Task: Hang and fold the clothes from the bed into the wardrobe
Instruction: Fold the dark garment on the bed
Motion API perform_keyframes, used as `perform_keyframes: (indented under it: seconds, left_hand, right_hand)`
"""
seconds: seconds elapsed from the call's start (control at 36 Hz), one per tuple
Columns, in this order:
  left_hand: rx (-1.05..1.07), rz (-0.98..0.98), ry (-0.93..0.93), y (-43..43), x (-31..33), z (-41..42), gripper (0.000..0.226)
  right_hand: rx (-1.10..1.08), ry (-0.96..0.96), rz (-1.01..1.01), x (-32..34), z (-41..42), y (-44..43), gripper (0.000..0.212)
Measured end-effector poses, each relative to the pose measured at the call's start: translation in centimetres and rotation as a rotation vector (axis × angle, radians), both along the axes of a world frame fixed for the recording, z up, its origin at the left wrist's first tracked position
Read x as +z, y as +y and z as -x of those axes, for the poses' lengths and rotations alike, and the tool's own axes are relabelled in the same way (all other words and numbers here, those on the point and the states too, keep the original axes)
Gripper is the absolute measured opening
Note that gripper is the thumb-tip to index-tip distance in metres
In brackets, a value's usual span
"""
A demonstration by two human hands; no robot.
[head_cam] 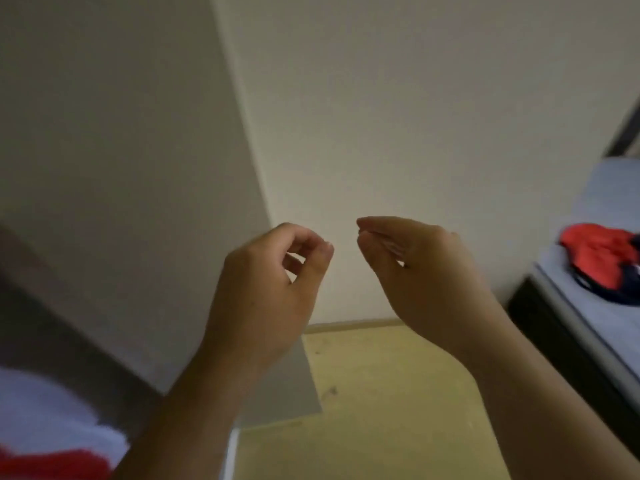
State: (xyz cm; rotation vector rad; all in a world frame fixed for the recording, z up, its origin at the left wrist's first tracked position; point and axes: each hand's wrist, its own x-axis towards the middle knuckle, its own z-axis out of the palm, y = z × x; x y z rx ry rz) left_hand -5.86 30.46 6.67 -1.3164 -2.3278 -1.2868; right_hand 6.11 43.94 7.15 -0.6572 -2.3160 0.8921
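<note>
My left hand and my right hand are raised side by side in front of a pale wall, a small gap between them. Both hold nothing; the left fingers curl loosely toward the thumb, the right fingers are bent and close together. A red and dark blue garment lies crumpled on the bed at the right edge. White and red cloth shows blurred in the lower left corner, beside a pale wardrobe side panel.
A yellowish floor stretches between the panel and the bed's dark frame. The cream wall stands straight ahead with a skirting strip at its foot.
</note>
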Motion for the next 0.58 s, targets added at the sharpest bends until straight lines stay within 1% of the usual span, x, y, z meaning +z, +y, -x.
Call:
perform_keyframes:
  seconds: [0.11, 0.17, 0.31, 0.39, 0.47, 0.58]
  left_hand:
    - [-0.189, 0.050, -0.063, 9.1, -2.0, -5.6, 0.009]
    - [-0.283, 0.079, -0.118, 13.9, -3.4, -8.8, 0.012]
    - [-0.453, 0.143, -0.291, 26.2, -7.9, -17.8, 0.015]
    - [-0.546, 0.222, -0.367, 33.1, -9.9, -23.1, 0.013]
    - [-0.626, 0.286, -0.351, 39.0, -11.0, -26.7, 0.013]
    - [-0.714, 0.344, -0.360, 46.2, -12.5, -29.2, 0.012]
  right_hand:
    - [-0.203, -0.024, 0.047, -2.4, -8.4, 7.2, 0.038]
    - [-0.299, -0.051, 0.046, -3.6, -12.9, 10.9, 0.037]
    - [-0.487, -0.213, 0.066, -5.8, -24.7, 19.3, 0.032]
    - [-0.590, -0.251, 0.083, -6.8, -30.5, 23.5, 0.027]
    - [-0.671, -0.281, 0.146, -8.0, -34.6, 27.7, 0.030]
    - [-0.721, -0.328, 0.170, -9.9, -37.5, 33.6, 0.034]
